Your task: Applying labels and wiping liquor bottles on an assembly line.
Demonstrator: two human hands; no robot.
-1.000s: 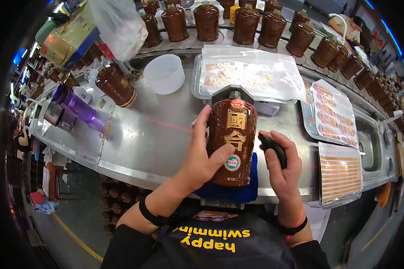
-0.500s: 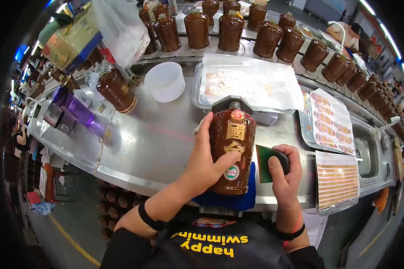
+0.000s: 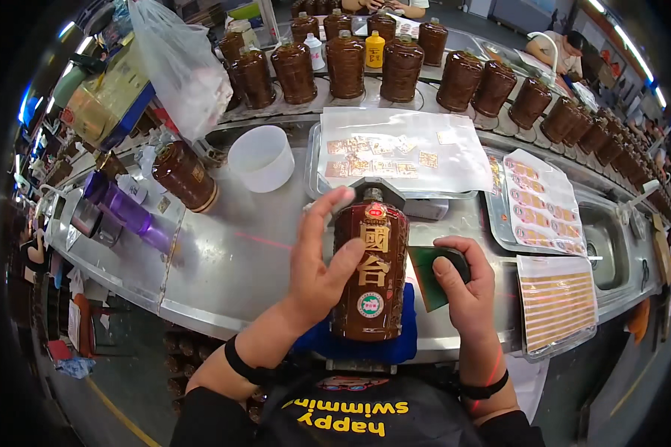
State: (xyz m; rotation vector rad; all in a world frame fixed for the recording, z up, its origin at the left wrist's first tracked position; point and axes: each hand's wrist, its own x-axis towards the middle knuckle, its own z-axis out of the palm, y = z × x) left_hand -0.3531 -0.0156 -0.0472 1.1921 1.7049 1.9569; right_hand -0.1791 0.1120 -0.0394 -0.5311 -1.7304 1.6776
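A glossy brown bottle (image 3: 373, 261) with gold lettering, a small red emblem and a round green-and-white sticker lies tilted before me, its neck away from me. It rests on a blue cloth (image 3: 408, 320), with a dark angular holder (image 3: 397, 195) around its neck end. At the bottle's left side is my left hand (image 3: 309, 268), its fingers spread and the thumb over the bottle's edge; whether the thumb touches it I cannot tell. My right hand (image 3: 470, 290) grips a scraper (image 3: 427, 272) with a green blade and dark handle, just right of the bottle.
Ahead lies a tray (image 3: 314, 167) of gold label pieces on white paper. Sticker sheets (image 3: 540, 201) and a gold-striped sheet (image 3: 555, 298) are right, near a sink (image 3: 611, 253). A white tub (image 3: 262, 158), another brown bottle (image 3: 183, 175) and a purple bottle (image 3: 127, 211) stand left. Several bottles line the conveyor (image 3: 425, 112).
My left hand has loosened from the bottle, its fingers spreading and its thumb lifting off the lettering. The view has shifted slightly. My right hand still holds the scraper.
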